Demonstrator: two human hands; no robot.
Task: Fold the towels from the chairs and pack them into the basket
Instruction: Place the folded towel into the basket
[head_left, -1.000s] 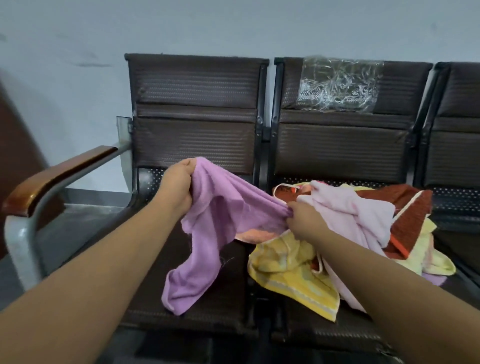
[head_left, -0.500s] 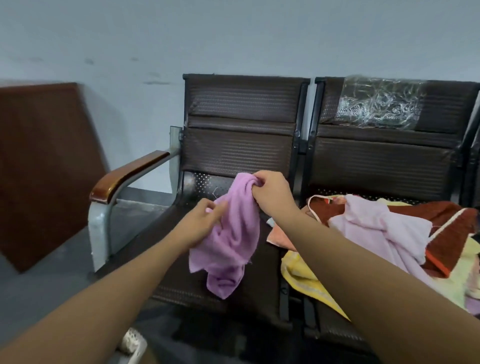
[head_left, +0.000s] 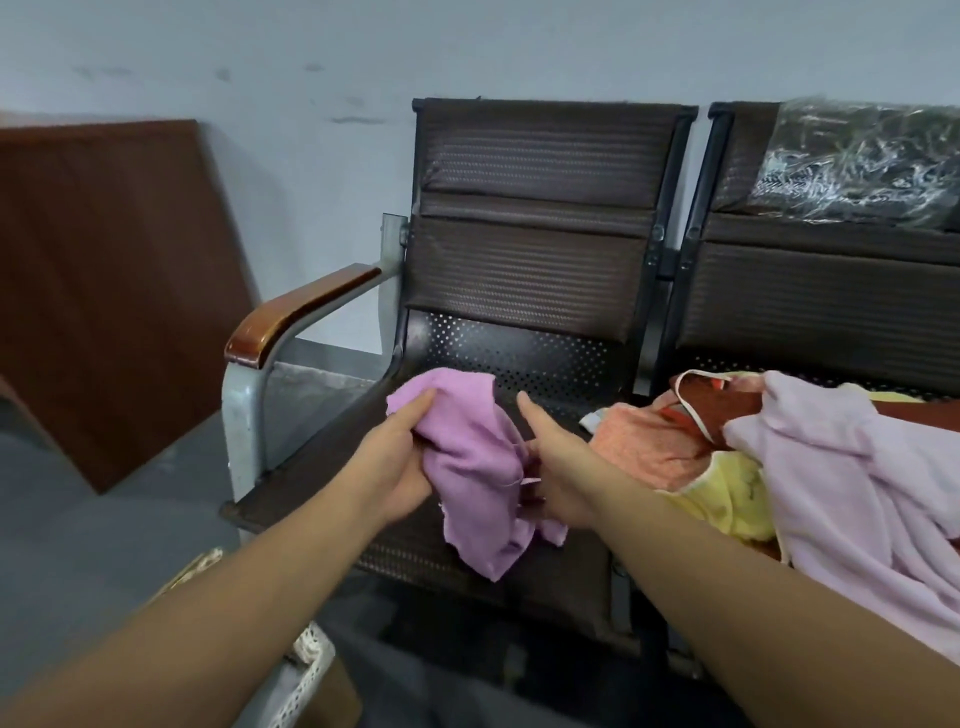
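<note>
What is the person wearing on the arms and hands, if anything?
Nothing that shows. The left hand and the right hand are bare: no gloves, rings, watch or bracelet can be seen. The left forearm and the right forearm are also uncovered, and no sleeve appears before the bottom edge of the picture.

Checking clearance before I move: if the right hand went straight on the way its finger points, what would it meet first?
The right hand would likely meet the chair's perforated panel first; the purple towel lies beside that line. Depth unclear.
</note>
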